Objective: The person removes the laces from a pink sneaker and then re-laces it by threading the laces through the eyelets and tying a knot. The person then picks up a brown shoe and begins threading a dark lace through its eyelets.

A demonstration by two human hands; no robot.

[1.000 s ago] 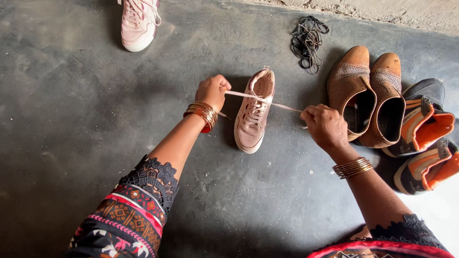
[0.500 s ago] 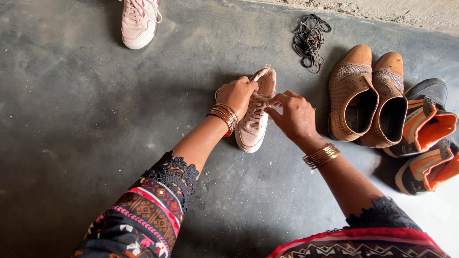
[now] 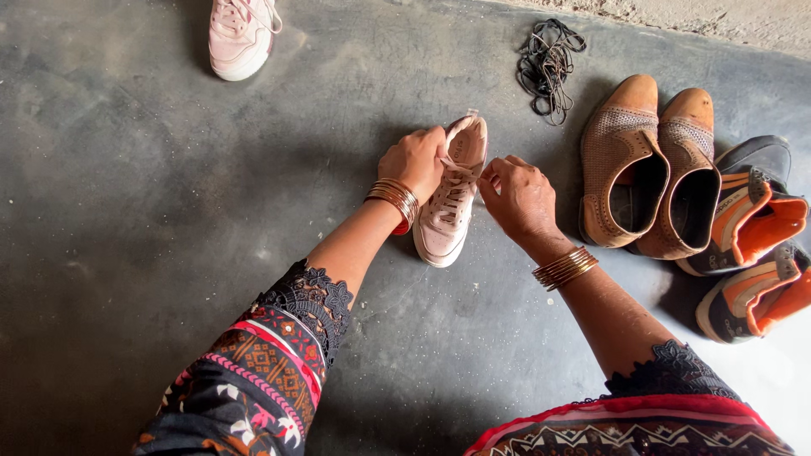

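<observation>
Both your left hand (image 3: 416, 160) and right hand (image 3: 517, 196) pinch the laces of the pale pink canvas sneaker (image 3: 452, 192) at frame centre; uneven pulls could slip the knot.

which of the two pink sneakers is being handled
The pink sneaker at the centre, between the left hand and right hand. The other pink sneaker sits untouched at the top edge.

Pale pink lace-up sneaker (image 3: 448, 207), upright on grey floor, toe toward the wearer
</observation>
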